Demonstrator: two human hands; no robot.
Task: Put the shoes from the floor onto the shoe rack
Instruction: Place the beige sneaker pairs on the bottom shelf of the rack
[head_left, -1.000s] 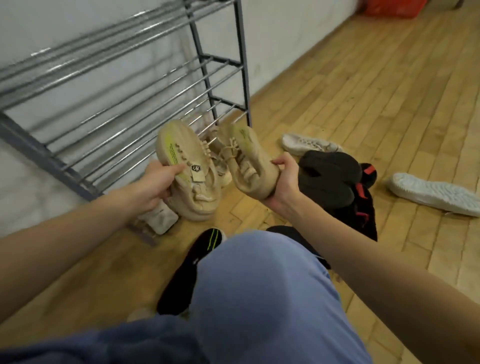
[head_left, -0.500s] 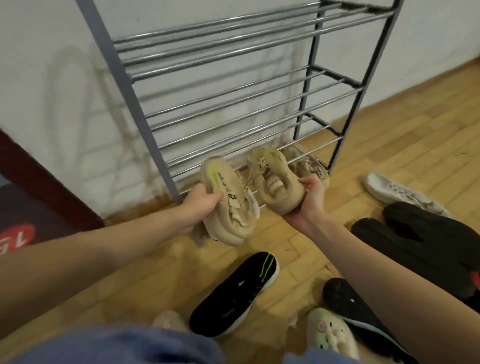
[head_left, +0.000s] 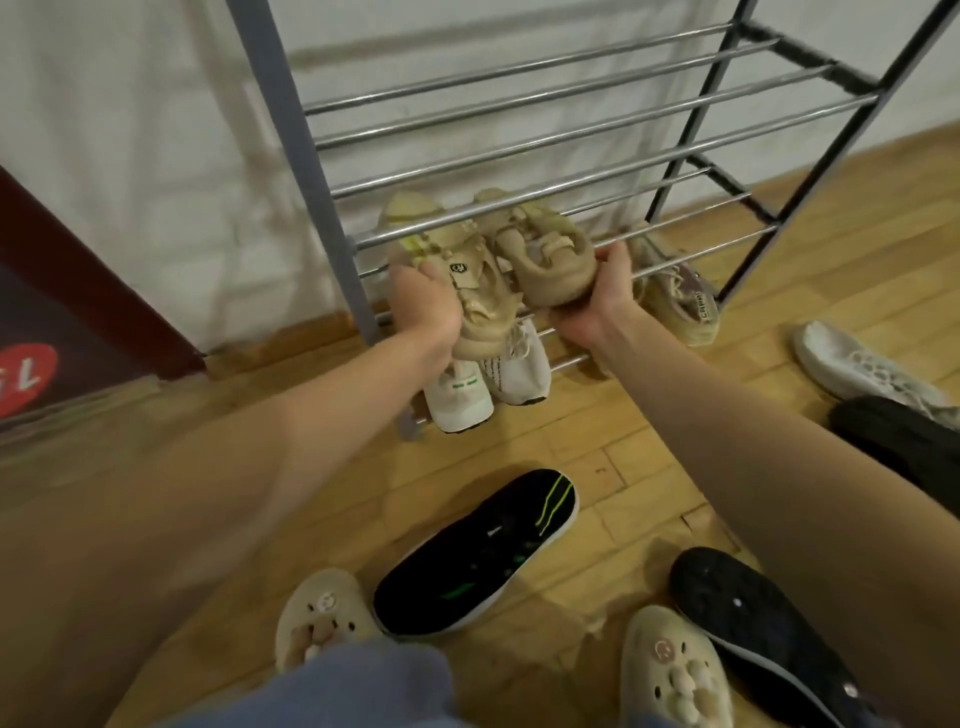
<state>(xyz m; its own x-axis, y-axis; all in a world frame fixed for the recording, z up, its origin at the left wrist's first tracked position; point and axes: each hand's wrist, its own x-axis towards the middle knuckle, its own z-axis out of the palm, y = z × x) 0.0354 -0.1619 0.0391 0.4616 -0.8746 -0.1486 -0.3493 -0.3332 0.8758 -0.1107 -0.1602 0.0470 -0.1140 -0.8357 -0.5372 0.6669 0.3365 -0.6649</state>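
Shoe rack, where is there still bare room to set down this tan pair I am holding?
The rack's upper tiers show only bare bars. The tier at your hands is bare to the right, toward the black end frame. The bottom is crowded: white pair under the tan pair, a grey sneaker beside them.

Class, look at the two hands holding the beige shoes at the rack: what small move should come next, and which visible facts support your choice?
Probably lower both shoes onto the tier's rails and let go. The left hand grips the left beige shoe and the right hand grips the right beige shoe; their toes already poke between the bars of the shoe rack, above the white sneakers.
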